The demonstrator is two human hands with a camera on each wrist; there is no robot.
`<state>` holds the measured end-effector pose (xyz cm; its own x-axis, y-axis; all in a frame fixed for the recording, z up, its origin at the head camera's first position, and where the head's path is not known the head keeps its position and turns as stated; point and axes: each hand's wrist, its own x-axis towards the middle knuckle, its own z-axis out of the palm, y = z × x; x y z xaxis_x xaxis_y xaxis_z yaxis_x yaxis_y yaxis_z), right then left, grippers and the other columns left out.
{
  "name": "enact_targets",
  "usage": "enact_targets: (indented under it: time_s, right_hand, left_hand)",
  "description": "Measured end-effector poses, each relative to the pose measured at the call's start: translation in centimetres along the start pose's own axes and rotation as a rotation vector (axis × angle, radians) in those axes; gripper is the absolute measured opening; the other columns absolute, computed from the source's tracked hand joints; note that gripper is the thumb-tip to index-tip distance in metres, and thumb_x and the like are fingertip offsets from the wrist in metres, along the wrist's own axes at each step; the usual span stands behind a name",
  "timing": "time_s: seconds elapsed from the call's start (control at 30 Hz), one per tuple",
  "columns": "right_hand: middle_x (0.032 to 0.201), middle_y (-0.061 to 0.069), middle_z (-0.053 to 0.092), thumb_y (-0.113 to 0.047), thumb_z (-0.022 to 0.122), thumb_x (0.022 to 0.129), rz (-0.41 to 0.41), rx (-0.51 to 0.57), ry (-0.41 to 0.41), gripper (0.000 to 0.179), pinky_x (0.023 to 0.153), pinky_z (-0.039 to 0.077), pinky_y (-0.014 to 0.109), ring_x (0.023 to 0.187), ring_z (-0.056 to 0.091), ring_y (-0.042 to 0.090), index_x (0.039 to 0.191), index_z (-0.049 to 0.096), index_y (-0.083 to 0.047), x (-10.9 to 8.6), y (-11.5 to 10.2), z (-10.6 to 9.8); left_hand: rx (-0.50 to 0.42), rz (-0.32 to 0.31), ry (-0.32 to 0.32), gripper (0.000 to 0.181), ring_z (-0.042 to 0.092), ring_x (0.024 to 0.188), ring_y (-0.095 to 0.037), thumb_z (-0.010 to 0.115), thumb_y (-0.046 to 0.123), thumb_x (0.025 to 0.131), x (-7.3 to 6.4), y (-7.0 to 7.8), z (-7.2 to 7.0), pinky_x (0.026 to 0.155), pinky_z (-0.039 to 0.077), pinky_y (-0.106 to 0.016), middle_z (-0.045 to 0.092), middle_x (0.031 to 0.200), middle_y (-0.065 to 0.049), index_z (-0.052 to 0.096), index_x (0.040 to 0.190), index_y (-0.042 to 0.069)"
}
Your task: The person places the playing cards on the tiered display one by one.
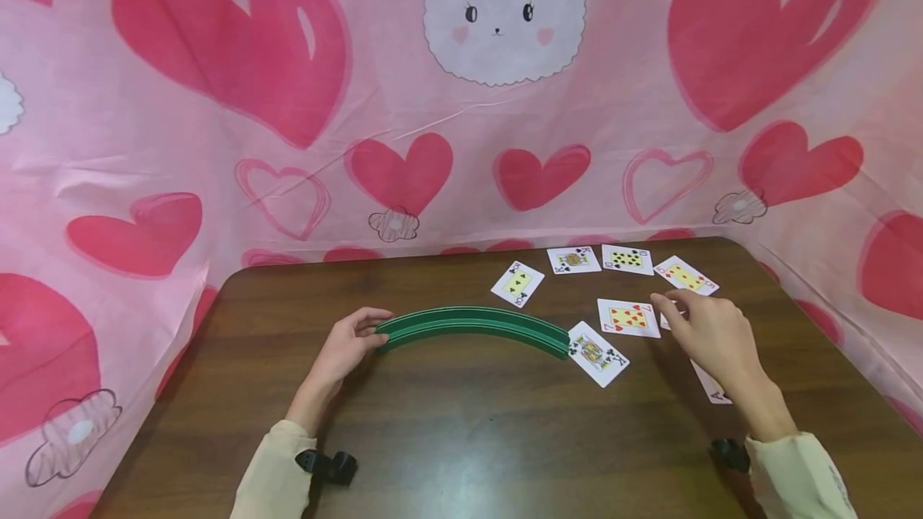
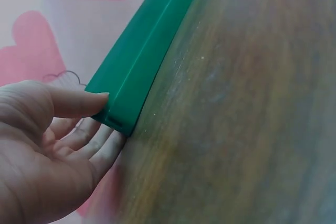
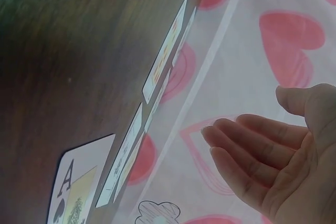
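Observation:
A curved green playing card holder (image 1: 472,319) with long grooves stands on the table. At its left end my left hand (image 1: 353,343) grips it, the thumb on one face and the fingers behind, as the left wrist view also shows on the green holder (image 2: 142,51). My right hand (image 1: 714,335) hovers over the cards at the right, fingers loosely bent and holding nothing. Nearest to it lie the seven of hearts (image 1: 629,319), a card mostly hidden beneath the hand, and an ace of spades (image 3: 79,182). The king of clubs (image 1: 598,354) lies against the holder's right end.
Farther back lie a clubs card (image 1: 517,284), a king of spades (image 1: 574,260), a ten (image 1: 626,259) and a five of diamonds (image 1: 687,275), all face up. The brown wooden table (image 1: 461,439) meets a pink heart-patterned cloth (image 1: 461,118) behind and at both sides.

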<state>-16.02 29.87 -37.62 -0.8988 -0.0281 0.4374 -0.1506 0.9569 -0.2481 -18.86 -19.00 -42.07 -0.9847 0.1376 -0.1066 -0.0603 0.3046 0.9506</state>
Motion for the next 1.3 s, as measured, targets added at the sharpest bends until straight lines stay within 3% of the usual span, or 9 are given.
enact_targets:
  time_s: [0.2, 0.4, 0.53, 0.7, 0.87, 1.07, 1.3]
  right_hand:
    - [0.047, -0.005, 0.047, -0.035, 0.059, 0.083, -0.002, 0.003, 0.016, 0.033, 0.042, 0.031, 0.033, 0.049, 0.041, 0.019, 0.091, 0.067, -0.004, -0.1, 0.1, 0.2]
    - [0.053, 0.0, 0.057, -0.034, 0.06, 0.083, 0.004, 0.047, 0.023, 0.031, 0.045, 0.031, 0.03, 0.051, 0.041, 0.019, 0.089, 0.068, -0.005, -0.2, 0.1, 0.7]
    - [0.064, 0.005, 0.064, -0.032, 0.063, 0.081, 0.011, 0.167, 0.027, 0.027, 0.048, 0.034, 0.029, 0.052, 0.046, 0.017, 0.086, 0.068, -0.006, -0.2, -0.1, 1.1]
    - [0.065, 0.002, 0.066, -0.034, 0.065, 0.079, 0.137, 0.398, -0.08, 0.026, 0.045, 0.043, 0.031, 0.053, 0.058, 0.013, 0.087, 0.068, -0.01, -0.1, -0.5, 1.4]
    - [0.073, 0.007, 0.067, -0.037, 0.066, 0.078, 0.218, 0.488, -0.156, 0.032, 0.049, 0.047, 0.028, 0.059, 0.063, 0.013, 0.09, 0.068, -0.008, -0.1, -0.7, 1.4]
    - [0.074, 0.006, 0.067, -0.033, 0.066, 0.078, 0.273, 0.552, -0.212, 0.031, 0.052, 0.049, 0.027, 0.062, 0.065, 0.016, 0.092, 0.067, -0.006, -0.2, -1.0, 1.7]
    - [0.087, 0.022, 0.064, -0.025, 0.064, 0.081, 0.248, 0.681, -0.292, 0.038, 0.06, 0.052, 0.029, 0.07, 0.065, 0.022, 0.102, 0.06, 0.007, -0.2, -0.8, 2.7]
  left_hand:
    - [0.003, 0.014, -0.007, 0.032, 0.053, 0.098, -0.026, 0.059, 0.005, 0.082, -0.7, 0.8, 0.0, 0.085, 0.041, -0.035, 0.057, 0.111, -0.013, 0.055, 0.114, 0.006]
    - [-0.001, 0.019, -0.012, 0.031, 0.054, 0.099, -0.022, 0.062, 0.011, 0.082, 0.0, -1.0, -0.2, 0.087, 0.039, -0.036, 0.058, 0.111, -0.008, 0.056, 0.112, 0.012]
    - [-0.015, 0.014, -0.011, 0.032, 0.055, 0.097, -0.02, 0.063, 0.015, 0.081, 0.4, -1.9, -0.1, 0.085, 0.04, -0.034, 0.059, 0.109, -0.006, 0.056, 0.112, 0.014]
    - [-0.044, -0.008, 0.0, 0.03, 0.055, 0.097, -0.019, 0.063, 0.016, 0.081, 0.4, -2.0, -0.1, 0.085, 0.04, -0.034, 0.06, 0.107, -0.005, 0.057, 0.11, 0.016]
    - [-0.057, -0.018, 0.002, 0.03, 0.055, 0.096, -0.02, 0.062, 0.015, 0.082, 0.3, -2.0, -0.1, 0.086, 0.04, -0.035, 0.06, 0.107, -0.006, 0.056, 0.111, 0.014]
    - [-0.064, -0.039, 0.008, 0.027, 0.055, 0.094, -0.021, 0.061, 0.015, 0.082, 0.3, -1.9, -0.2, 0.088, 0.037, -0.037, 0.061, 0.103, -0.007, 0.057, 0.109, 0.013]
    - [-0.048, -0.039, 0.024, 0.024, 0.055, 0.088, -0.023, 0.062, 0.018, 0.082, 0.3, -1.9, -0.1, 0.086, 0.036, -0.036, 0.061, 0.097, -0.009, 0.059, 0.105, 0.011]
